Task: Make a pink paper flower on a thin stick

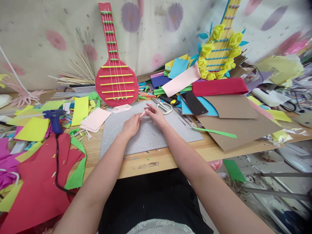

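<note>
Over the grey cutting mat (117, 139), my left hand (131, 126) pinches a small folded piece of pink paper (142, 114). My right hand (155, 116) meets it from the other side, thumb and fingertips at the paper's edge, its other fingers loosely bent. Just beyond my left hand lies a pale pink folded paper shape (122, 108). A stack of pink paper sheets (96, 119) rests at the mat's left edge. White-handled scissors (166, 108) lie right behind my right hand.
A red paper banjo (117, 81) and a yellow flowered paper instrument (218, 55) lean at the back. To the left, a blue glue gun (54, 121) stands among paper scraps, its cord hanging down. A phone (194, 103) and brown cardboard (239, 126) lie on the right.
</note>
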A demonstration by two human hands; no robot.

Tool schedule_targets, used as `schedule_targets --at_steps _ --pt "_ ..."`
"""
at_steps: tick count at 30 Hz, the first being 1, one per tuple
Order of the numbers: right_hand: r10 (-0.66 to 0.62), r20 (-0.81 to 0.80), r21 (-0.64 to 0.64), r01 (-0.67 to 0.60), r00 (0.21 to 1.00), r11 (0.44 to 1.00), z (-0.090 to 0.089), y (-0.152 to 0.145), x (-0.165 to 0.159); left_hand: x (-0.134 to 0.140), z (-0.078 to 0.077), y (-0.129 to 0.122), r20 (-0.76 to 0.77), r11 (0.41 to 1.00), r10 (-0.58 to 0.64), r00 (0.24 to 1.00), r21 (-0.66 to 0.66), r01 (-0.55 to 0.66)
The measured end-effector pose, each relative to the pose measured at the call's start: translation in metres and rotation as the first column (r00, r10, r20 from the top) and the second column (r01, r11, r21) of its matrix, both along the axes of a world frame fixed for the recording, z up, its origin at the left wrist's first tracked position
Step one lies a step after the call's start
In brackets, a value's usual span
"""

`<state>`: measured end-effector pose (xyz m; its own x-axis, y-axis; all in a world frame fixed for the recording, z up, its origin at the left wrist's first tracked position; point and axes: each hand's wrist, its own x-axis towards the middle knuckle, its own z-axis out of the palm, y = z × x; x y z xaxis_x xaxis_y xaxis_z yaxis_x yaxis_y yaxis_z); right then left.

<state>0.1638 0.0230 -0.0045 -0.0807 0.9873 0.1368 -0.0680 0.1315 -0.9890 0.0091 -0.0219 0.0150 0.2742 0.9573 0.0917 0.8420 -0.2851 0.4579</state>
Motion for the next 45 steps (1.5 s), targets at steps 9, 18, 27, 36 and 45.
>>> schedule_targets --at_steps 9,18,27,36,45 --pt "0.14 0.012 0.034 -0.141 0.99 0.989 0.006 -0.005 0.008 -0.007 -0.001 0.006 0.459 0.956 -0.123 0.88 -0.183 0.229" --pt "0.147 -0.07 -0.026 -0.149 0.987 0.989 0.008 -0.004 0.008 -0.006 0.02 0.004 0.638 0.763 0.248 0.729 -0.593 0.259" --pt "0.107 -0.046 -0.043 -0.109 0.993 0.993 0.009 -0.005 0.004 0.001 0.021 0.028 0.424 0.953 0.081 0.902 -0.299 0.055" --pt "0.129 -0.112 -0.253 -0.154 0.985 0.955 0.012 -0.009 0.005 0.008 0.03 0.018 0.537 0.879 0.289 0.793 -0.478 0.003" --pt "0.069 -0.004 -0.222 -0.068 0.998 0.973 0.015 -0.011 0.001 0.01 0.026 0.018 0.543 0.828 0.358 0.759 -0.561 0.011"
